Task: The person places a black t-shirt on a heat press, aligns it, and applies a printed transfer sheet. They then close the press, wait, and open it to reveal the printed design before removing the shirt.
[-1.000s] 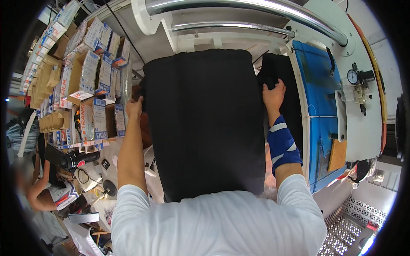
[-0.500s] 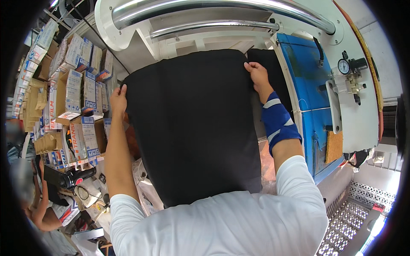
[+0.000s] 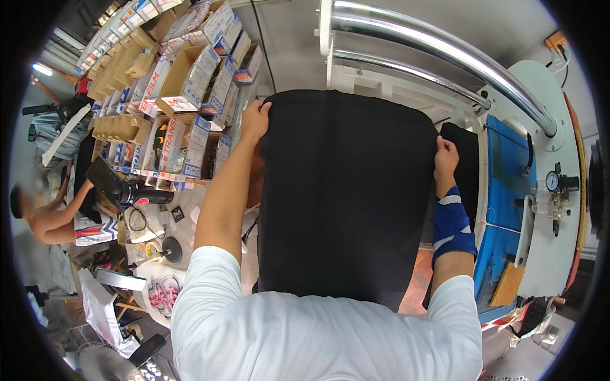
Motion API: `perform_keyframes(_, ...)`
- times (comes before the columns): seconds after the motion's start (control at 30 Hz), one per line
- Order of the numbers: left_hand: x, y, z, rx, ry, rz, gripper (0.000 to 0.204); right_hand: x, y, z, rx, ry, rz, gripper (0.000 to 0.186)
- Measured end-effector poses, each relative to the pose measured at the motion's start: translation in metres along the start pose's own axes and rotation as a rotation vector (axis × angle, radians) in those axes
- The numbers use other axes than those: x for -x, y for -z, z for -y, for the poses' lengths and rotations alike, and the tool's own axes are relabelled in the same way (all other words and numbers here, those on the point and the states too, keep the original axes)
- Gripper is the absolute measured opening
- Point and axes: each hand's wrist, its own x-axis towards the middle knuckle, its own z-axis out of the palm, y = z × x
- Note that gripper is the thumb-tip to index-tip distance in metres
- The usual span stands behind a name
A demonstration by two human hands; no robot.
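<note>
A wide piece of plain black fabric is spread between my two hands, its lower part reaching back to my white shirt. At the fabric's far left corner my left hand is closed, pinching the edge between thumb and fingers. My right hand, with a blue and grey band around the forearm, grips the right edge a little nearer to me. Beyond the right edge lies another black piece, partly covered. What lies under the spread fabric is hidden.
A white machine with shiny metal rollers, a blue panel and a pressure gauge stands at the right. Shelves of cardboard boxes fill the left. A person is at the far left, near a dark screen.
My view has turned left, so the rollers and blue panel sit further right and more of the left side shows. Both hands still hold the black fabric spread out.
</note>
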Motion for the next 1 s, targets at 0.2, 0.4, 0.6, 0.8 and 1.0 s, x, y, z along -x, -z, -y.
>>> perform_keyframes(0.2, 0.0, -0.012, -0.016, -0.111, -0.115, -0.034, 0.028, -0.005, 0.005, -0.004, 0.491, 0.123, -0.04, 0.022)
perform_keyframes(0.4, 0.052, -0.042, -0.143, -0.106, -0.87, 0.286, 0.025, 0.091, -0.086, 0.084, 0.715, 0.925, 0.298, 0.037)
perform_keyframes(0.6, 0.067, -0.085, -0.165, -0.211, -0.711, 0.278, 0.032, 0.13, -0.12, 0.108, 0.941, 0.751, 0.321, 0.043)
perform_keyframes(0.8, 0.046, -0.083, -0.195, -0.405, -0.508, 0.482, 0.029, 0.099, -0.122, 0.127, 0.991, 0.608, 0.469, 0.042)
perform_keyframes(1.0, 0.097, 0.003, -0.107, 0.087, -0.538, 0.037, 0.029, 0.131, 0.017, 0.069, 0.604, 0.705, 0.122, 0.044)
